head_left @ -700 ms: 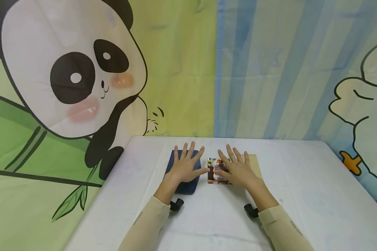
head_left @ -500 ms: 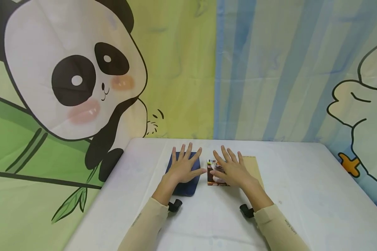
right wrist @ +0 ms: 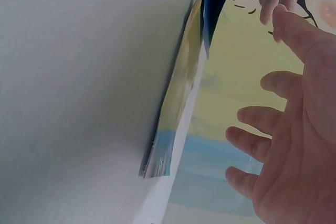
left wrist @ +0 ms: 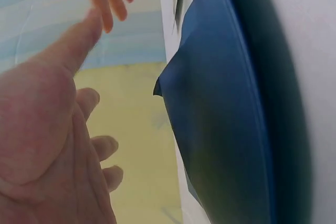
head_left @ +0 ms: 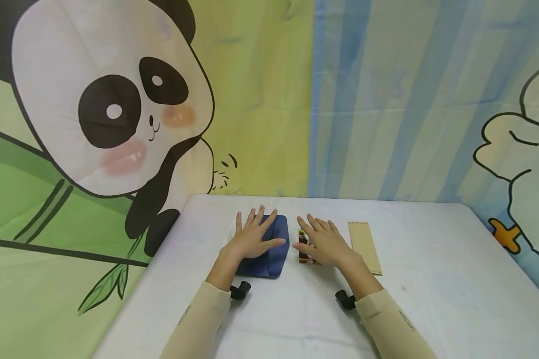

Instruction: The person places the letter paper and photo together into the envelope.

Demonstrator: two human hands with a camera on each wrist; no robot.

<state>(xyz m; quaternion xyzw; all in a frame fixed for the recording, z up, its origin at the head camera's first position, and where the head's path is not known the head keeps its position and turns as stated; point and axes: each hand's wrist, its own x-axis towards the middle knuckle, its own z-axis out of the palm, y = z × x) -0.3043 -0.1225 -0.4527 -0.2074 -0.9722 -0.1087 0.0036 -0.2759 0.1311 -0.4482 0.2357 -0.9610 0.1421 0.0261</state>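
Note:
My left hand (head_left: 247, 242) is held over a dark blue flat case (head_left: 278, 254), palm down with fingers spread. In the left wrist view a gap shows between that palm and the case (left wrist: 220, 103), whose thin upper flap rises to a bent corner. My right hand (head_left: 328, 244), fingers straight, hovers over a small stack of picture cards (head_left: 303, 253) and covers most of it. Seen from the right wrist, the cards (right wrist: 170, 103) lie in a thin, slightly fanned stack below the palm. Neither hand holds anything.
A tan rectangular strip (head_left: 365, 249) lies right of the cards on the white tabletop (head_left: 431, 259). Behind the table hangs a printed backdrop (head_left: 260, 99) with a cartoon panda. A black wrist camera (head_left: 240, 290) sits under the left wrist, another (head_left: 346, 300) under the right.
Both hands have drifted to the left, uncovering more of the tan strip and of the blue case's right side. The right hand now hides more of the cards.

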